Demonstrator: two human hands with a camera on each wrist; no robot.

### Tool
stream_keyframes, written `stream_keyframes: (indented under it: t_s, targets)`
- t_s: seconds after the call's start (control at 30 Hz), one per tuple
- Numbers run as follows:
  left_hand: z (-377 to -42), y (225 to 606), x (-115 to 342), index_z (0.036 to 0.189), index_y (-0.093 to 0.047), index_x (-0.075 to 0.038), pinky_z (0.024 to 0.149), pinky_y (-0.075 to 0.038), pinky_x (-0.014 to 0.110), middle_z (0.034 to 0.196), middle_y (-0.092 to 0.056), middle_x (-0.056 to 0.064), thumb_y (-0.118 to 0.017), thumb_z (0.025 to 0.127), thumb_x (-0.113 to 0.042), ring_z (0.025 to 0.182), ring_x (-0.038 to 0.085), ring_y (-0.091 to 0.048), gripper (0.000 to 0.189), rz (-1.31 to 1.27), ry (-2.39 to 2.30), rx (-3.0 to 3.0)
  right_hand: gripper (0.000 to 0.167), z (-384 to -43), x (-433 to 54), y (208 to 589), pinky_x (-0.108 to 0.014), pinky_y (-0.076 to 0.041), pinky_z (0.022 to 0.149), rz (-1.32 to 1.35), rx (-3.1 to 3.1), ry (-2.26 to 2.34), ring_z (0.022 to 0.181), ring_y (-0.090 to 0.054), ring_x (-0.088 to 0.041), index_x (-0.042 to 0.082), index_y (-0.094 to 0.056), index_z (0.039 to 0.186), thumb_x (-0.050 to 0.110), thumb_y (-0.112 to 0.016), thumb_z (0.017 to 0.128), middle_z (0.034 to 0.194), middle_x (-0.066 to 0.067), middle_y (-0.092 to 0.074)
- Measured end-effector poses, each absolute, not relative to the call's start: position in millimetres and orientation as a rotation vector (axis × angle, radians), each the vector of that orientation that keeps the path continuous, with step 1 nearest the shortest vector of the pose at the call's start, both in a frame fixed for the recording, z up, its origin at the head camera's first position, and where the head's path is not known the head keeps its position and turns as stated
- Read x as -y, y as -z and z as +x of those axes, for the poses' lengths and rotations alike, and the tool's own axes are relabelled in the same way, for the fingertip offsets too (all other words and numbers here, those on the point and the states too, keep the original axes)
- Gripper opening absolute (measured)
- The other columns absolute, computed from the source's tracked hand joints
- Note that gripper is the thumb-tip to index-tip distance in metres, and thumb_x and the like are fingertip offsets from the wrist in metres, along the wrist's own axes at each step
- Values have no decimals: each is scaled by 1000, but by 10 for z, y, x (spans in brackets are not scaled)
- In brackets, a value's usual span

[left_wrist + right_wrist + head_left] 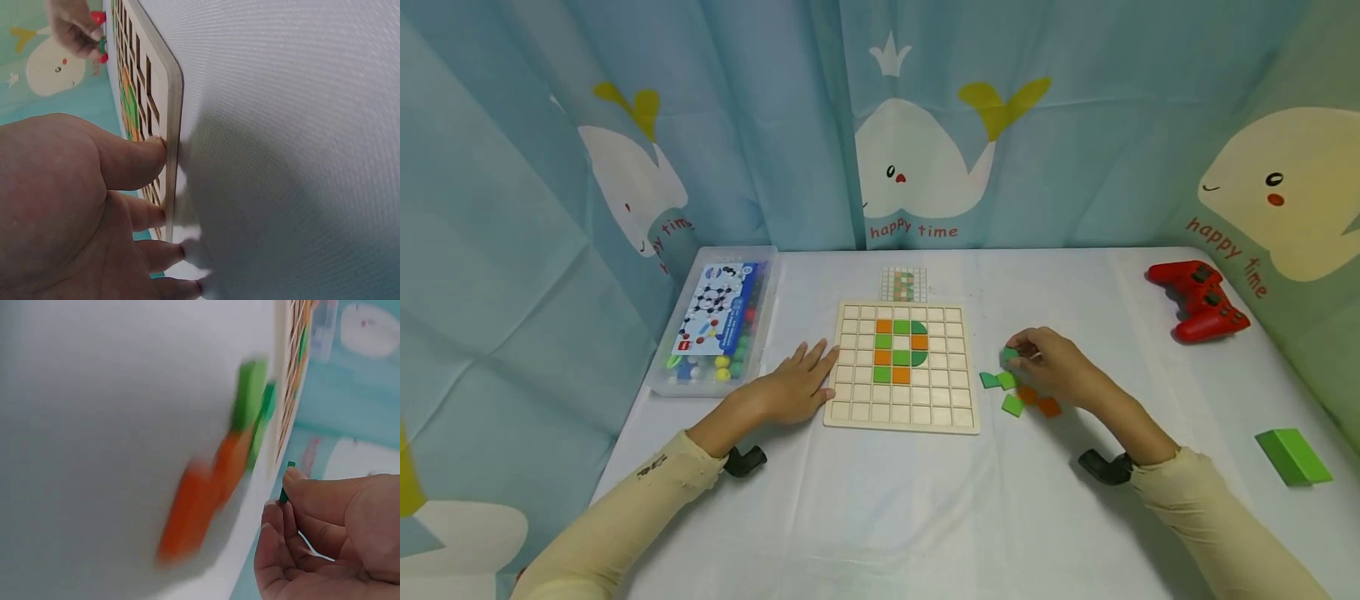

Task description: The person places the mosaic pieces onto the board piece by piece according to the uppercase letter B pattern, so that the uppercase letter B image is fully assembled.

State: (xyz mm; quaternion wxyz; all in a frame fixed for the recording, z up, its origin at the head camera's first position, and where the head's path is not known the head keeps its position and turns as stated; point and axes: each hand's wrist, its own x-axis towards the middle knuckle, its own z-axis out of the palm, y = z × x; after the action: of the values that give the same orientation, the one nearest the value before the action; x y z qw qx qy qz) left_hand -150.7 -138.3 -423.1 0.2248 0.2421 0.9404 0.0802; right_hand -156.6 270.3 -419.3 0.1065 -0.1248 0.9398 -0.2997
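A wooden grid board (859,411) lies at mid-table. Orange, light green and rounded dark green tiles (901,357) form a letter-P-like shape in its cells. My left hand (796,386) lies with fingers spread at the board's left edge; in the left wrist view the thumb (140,164) touches the rim. To the right of the board, my right hand (1060,367) pinches a small dark green tile (289,482) between thumb and fingers. Below that hand lie loose tiles: a light green square (1012,406), an orange one (1049,407) and a dark green piece (989,380), among others.
A small printed pattern card (915,273) lies behind the board. At the left stands a clear plastic box (662,382) with colored balls. A red game controller (1206,302) is at the back right, a green block (1292,457) at the right edge. Curtains hang behind.
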Motion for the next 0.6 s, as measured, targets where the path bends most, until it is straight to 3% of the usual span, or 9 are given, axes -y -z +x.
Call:
stream_keyframes:
  t_s: [0.3, 0.6]
  targets:
    - [-1500, 4217, 1372, 150, -2, -16, 111, -15, 55, 156, 2, 11, -33, 99, -43, 141, 39, 0, 66, 668, -224, -2599, 24, -1497, -2034, 4189, -36, -48, 85, -552, -2707, 957, 100, -54, -20, 4, -55, 114, 11, -58, 91, 110, -10, -52]
    - [-1499, 4207, 1374, 150, -2, -16, 110, -15, 55, 156, 2, 12, -34, 99, -42, 140, 39, 0, 66, 673, -225, -2597, 24, -1499, -1621, 4314, -24, -50, 80, -717, -2689, 958, 94, -58, -16, 0, -57, 109, 10, -62, 88, 104, -9, -53]
